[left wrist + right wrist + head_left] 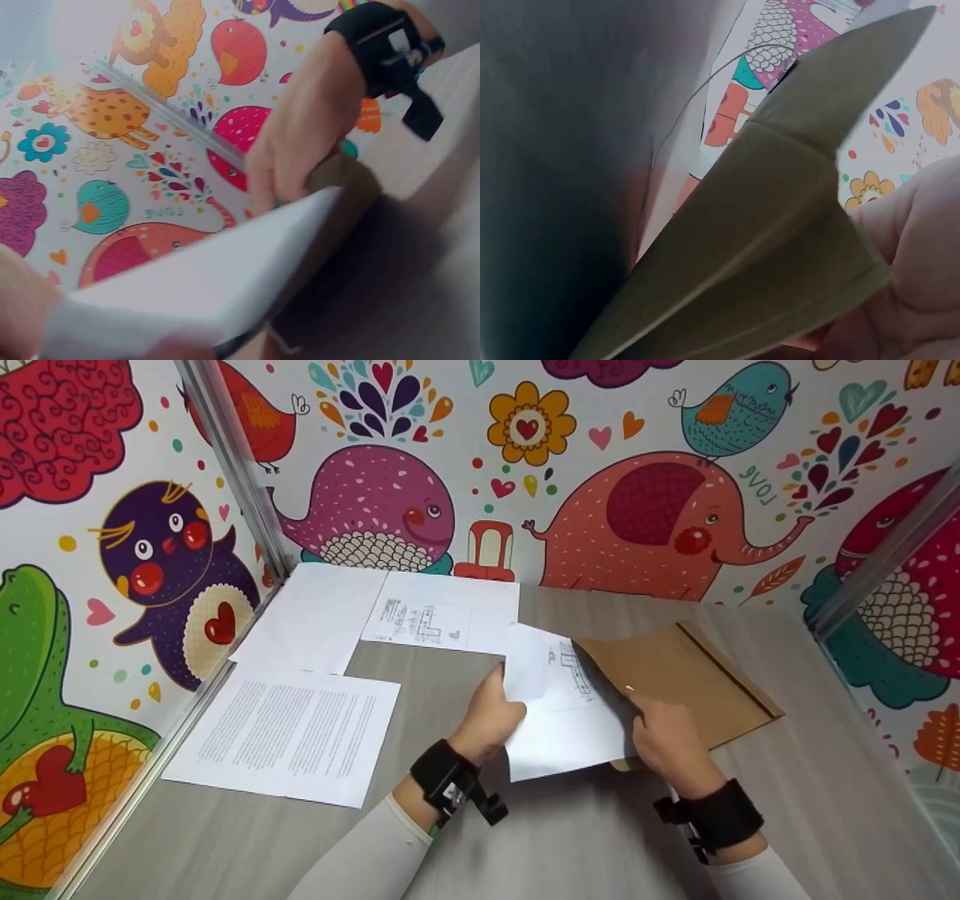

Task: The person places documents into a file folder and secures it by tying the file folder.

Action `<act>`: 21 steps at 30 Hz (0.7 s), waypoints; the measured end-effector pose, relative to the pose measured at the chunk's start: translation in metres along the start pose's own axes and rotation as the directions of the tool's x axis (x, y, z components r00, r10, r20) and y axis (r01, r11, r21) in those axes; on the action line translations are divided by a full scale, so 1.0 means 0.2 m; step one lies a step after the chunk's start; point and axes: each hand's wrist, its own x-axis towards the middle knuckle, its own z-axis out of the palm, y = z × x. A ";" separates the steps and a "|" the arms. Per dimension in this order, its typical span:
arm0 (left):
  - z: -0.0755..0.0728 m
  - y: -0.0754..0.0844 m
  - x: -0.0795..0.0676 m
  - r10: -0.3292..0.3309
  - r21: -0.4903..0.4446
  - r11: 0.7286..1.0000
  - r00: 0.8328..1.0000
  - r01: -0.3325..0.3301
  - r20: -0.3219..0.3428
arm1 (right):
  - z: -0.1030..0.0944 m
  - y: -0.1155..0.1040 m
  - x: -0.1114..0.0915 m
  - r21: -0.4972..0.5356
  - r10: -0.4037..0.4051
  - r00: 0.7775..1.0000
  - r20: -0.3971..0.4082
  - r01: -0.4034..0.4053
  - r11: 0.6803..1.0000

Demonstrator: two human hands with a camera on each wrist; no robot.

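My left hand (489, 716) pinches the left edge of a white paper sheet (562, 739), thumb on top. A line drawing is printed near the sheet's upper right. The sheet's right side meets the mouth of a brown paper envelope (694, 679), whose raised edge overlaps it. With curled fingers, my right hand (670, 739) grips that envelope by its near left edge. In the right wrist view the envelope's brown flap (742, 217) stands creased and spread beside the right palm (922, 262). The left wrist view shows the sheet (202, 277) blurred, between both hands.
On the grey table (450, 847) a text-printed sheet (281, 735) lies at the left, a blank-looking sheet (315, 615) behind it. Another sheet with a drawing (487, 615) lies at the back. Cartoon-patterned walls (495, 495) enclose the table's back and sides.
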 end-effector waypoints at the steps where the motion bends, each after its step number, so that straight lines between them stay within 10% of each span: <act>1: 0.01 -0.01 0.00 -0.002 -0.018 1.000 1.000 0.002 -0.006 | 0.00 -0.01 0.00 -0.015 -0.010 1.000 -0.016 0.009 1.000; 21: 0.17 -0.10 0.02 -0.016 -0.119 0.993 0.999 0.012 -0.029 | -0.03 -0.06 -0.01 0.000 -0.002 1.000 0.027 0.002 1.000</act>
